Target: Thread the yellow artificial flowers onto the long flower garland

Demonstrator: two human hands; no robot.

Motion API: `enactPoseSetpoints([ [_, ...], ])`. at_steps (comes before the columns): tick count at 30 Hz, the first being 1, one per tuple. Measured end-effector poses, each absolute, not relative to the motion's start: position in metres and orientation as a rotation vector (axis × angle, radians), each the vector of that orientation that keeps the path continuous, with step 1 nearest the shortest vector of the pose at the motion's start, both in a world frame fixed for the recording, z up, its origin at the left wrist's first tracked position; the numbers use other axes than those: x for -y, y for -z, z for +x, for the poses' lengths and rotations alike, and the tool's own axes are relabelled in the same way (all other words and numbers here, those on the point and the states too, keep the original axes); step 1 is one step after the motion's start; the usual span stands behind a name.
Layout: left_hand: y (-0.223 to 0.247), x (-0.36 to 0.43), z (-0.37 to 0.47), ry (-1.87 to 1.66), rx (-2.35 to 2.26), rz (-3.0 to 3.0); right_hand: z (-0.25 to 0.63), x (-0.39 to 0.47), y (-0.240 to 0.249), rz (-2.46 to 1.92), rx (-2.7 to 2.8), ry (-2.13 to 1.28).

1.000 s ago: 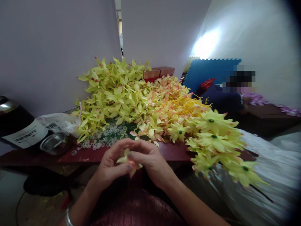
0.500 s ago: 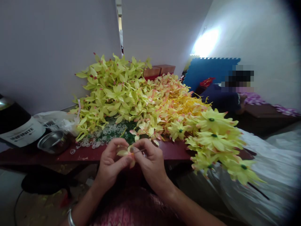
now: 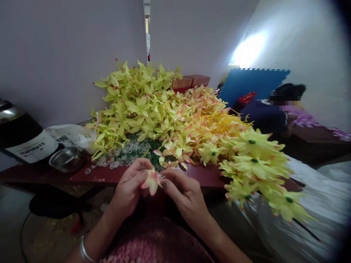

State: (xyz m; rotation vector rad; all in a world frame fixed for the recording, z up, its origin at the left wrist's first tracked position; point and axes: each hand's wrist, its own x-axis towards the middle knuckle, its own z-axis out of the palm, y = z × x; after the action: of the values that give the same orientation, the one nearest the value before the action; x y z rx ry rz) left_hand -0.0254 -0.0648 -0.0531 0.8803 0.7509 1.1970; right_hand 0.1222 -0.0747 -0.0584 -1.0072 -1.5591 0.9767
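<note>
A small artificial flower piece [image 3: 152, 182], pale yellow with pink tips, is pinched between the thumb and fingers of my left hand [image 3: 131, 187], just in front of the table edge. Close to its right side are the thumb and index finger of my right hand [image 3: 186, 193], nearly together. Something small and whitish shows at those fingertips, too small to name. Beyond both hands lie loose clear plastic rings [image 3: 128, 153] and green pieces [image 3: 155, 159]. Yellow-pink petal pieces [image 3: 175, 148] lie behind my fingers.
A heap of yellow-green petal pieces [image 3: 139, 106] covers the dark red table [image 3: 93, 176], with yellow-pink ones [image 3: 214, 113] beside it. Finished-looking flower stems [image 3: 253, 160] overhang the right edge. A steel bowl [image 3: 65, 159] and a black flask [image 3: 27, 135] stand left. A person [image 3: 267, 113] sits far right.
My right hand has drawn slightly away to the right from the flower piece, which now faces more toward me in my left hand. The whole view has shifted a little.
</note>
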Motion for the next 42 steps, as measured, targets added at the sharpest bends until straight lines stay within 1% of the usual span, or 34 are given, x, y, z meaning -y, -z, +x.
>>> enactPoseSetpoints([
  [2,0.053,0.065,-0.025,-1.21,-0.763,0.883,0.121,0.076,0.061,-0.99,1.509,-1.036],
  [5,0.051,0.065,-0.023,-1.245,-0.784,0.869,0.119,0.077,0.064,-0.949,1.475,-1.033],
  [11,0.048,0.069,-0.024,-1.35,-0.814,0.863,0.118,0.082,0.063,-0.918,1.595,-0.793],
  [13,0.049,0.069,-0.026,-1.361,-0.812,0.896,0.119,0.081,0.063,-0.879,1.646,-0.797],
  [18,0.054,0.069,-0.03,-1.259,-0.766,1.014,0.125,0.069,0.059,-0.972,1.416,-1.002],
  [20,0.055,0.07,-0.029,-1.201,-0.77,1.064,0.123,0.064,0.056,-1.011,1.31,-1.138],
  [23,0.057,0.074,-0.026,-1.153,-0.761,1.122,0.117,0.06,0.053,-0.951,1.177,-1.43],
  [26,0.058,0.076,-0.025,-1.199,-0.778,1.118,0.112,0.061,0.052,-0.889,1.034,-1.555],
  [29,0.061,0.076,-0.026,-1.27,-0.783,1.128,0.111,0.063,0.052,-0.894,0.982,-1.508],
  [36,0.063,0.077,-0.023,-1.38,-0.783,1.115,0.104,0.067,0.055,-0.963,1.127,-1.247],
  [40,0.06,0.075,-0.02,-1.373,-0.82,1.036,0.102,0.066,0.065,-0.981,1.273,-1.113],
  [42,0.058,0.072,-0.019,-1.361,-0.851,0.987,0.106,0.066,0.07,-0.964,1.355,-0.98],
])
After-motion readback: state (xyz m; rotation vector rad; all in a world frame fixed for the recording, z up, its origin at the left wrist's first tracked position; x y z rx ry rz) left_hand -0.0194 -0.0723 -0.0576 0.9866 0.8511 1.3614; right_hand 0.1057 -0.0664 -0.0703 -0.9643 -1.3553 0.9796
